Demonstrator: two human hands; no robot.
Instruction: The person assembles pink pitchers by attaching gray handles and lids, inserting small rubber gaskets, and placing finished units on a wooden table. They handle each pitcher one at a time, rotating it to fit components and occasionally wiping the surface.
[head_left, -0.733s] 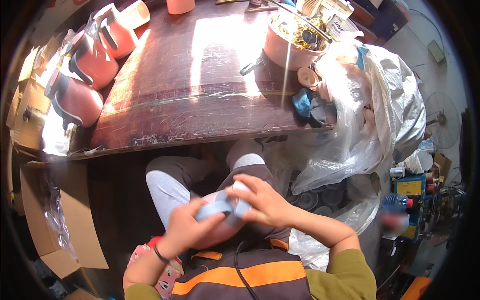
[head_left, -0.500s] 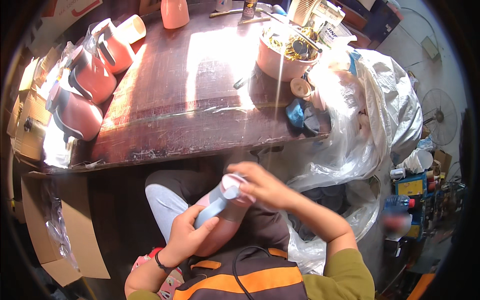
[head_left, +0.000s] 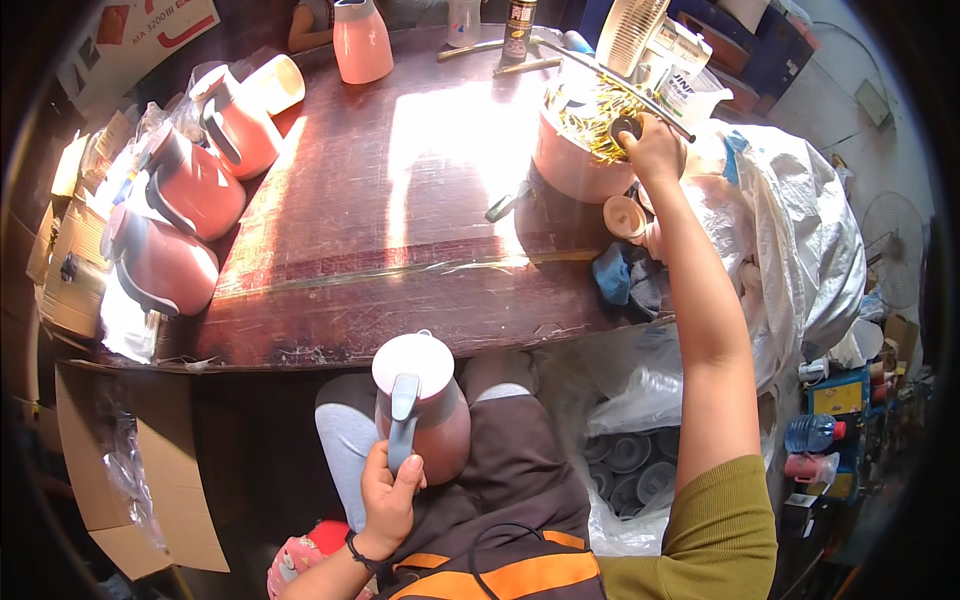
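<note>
My left hand is wrapped round the grey handle of a pink thermos jug, which stands upright on my lap. A pale lid with a grey thumb lever covers its top. My right arm reaches far out over the table, and my right hand is at a pink tub heaped with gold twist ties. Its fingers are closed on a dark round piece lying on the ties; what that piece is cannot be made out.
Several pink jugs line the table's left side, and another jug stands at the back. By the tub are a pale cup and a blue cloth. An open carton stands low left; a bag of grey lids sits at right.
My right hand has left the jug's top and gone out to the tub. The jug has turned upright, its lid now in view, with my left hand still on the handle.
</note>
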